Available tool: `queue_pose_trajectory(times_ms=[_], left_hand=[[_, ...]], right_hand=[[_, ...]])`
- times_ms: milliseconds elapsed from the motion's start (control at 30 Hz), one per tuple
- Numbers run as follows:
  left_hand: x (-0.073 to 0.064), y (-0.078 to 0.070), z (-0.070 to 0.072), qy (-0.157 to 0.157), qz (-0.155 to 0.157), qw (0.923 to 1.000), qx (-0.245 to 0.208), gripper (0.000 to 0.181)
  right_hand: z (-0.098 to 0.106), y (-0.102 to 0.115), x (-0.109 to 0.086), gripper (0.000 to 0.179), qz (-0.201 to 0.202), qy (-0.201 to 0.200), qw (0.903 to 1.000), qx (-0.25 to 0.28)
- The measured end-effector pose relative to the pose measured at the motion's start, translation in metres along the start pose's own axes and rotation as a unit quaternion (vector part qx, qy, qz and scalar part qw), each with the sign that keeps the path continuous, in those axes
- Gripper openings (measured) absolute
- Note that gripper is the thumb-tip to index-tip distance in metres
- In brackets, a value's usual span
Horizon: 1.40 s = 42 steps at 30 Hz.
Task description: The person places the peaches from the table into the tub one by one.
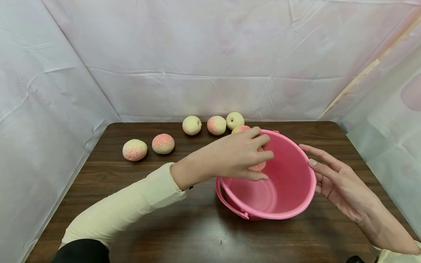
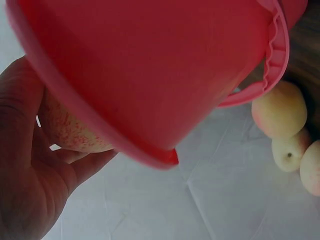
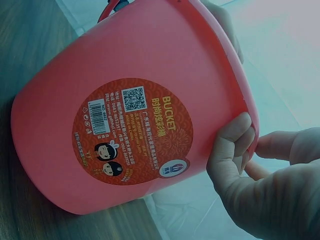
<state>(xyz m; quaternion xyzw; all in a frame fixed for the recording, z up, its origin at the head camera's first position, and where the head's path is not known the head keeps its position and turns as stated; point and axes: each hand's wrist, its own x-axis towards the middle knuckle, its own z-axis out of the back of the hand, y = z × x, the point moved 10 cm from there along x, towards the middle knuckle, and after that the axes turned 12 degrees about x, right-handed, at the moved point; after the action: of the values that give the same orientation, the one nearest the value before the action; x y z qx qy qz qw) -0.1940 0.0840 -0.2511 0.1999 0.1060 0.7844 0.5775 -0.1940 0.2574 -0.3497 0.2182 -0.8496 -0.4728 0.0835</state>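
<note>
Over the left side of a pink bucket (image 1: 291, 164), the left hand (image 1: 241, 153) grips a peach (image 1: 258, 167); the right hand (image 1: 340, 186) pinches the opposite rim (image 1: 313, 183).

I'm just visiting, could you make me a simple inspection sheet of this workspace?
Surface: dark-brown wood-grain table.
Job's things: round pink plastic bucket; six round, pale-yellow peaches on the table, most blushed pink; a seventh, pink-speckled peach in hand.
Clutter: nothing seen.
Grippers: bare human hands; left hand holds the seventh peach at the bucket's mouth, right hand grips its rim.
Cables: nothing seen.
Surroundings: creased, pale sheets behind and at both sides.
</note>
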Motion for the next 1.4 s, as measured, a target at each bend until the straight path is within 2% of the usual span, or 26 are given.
queue_pose_trajectory(times_ms=[233, 367, 500, 633, 733, 933, 1167, 1267, 1400], left_hand=[[0.013, -0.009, -0.025, 0.069, -0.019, 0.9973, -0.015, 0.043], [0.019, -0.013, -0.042, 0.112, -0.036, 0.9927, -0.027, 0.052], [0.025, -0.016, -0.059, 0.151, -0.055, 0.9867, -0.025, 0.054], [0.028, -0.02, -0.081, 0.207, -0.068, 0.9753, -0.036, 0.051], [0.027, -0.024, -0.095, 0.251, -0.076, 0.9631, -0.059, 0.049], [0.028, -0.025, -0.105, 0.294, -0.083, 0.9476, -0.093, 0.047], [0.031, -0.03, -0.119, 0.358, -0.088, 0.9257, -0.085, 0.046], [0.032, -0.034, -0.123, 0.368, -0.089, 0.9229, -0.071, 0.044], [0.034, -0.04, -0.126, 0.364, -0.098, 0.9252, -0.048, 0.039]], right_hand=[[0.002, 0.0, 0.0, 0.054, -0.003, -0.011, 0.9999, -0.01], [0.002, 0.0, -0.001, 0.055, -0.003, -0.017, 0.9998, -0.011], [0.0, 0.001, -0.002, 0.055, -0.001, -0.009, 1.0, 0.001], [-0.002, 0.001, -0.002, 0.055, 0.001, 0.001, 0.9999, 0.016], [-0.003, 0.001, -0.001, 0.056, 0.001, 0.008, 0.9997, 0.022], [-0.004, 0.001, -0.001, 0.055, -0.001, 0.013, 0.9996, 0.026], [-0.003, 0.0, -0.001, 0.055, -0.003, 0.013, 0.9994, 0.033], [-0.003, 0.0, 0.0, 0.055, -0.003, 0.015, 0.9993, 0.033], [-0.004, 0.0, 0.0, 0.055, -0.004, 0.017, 0.9991, 0.039]])
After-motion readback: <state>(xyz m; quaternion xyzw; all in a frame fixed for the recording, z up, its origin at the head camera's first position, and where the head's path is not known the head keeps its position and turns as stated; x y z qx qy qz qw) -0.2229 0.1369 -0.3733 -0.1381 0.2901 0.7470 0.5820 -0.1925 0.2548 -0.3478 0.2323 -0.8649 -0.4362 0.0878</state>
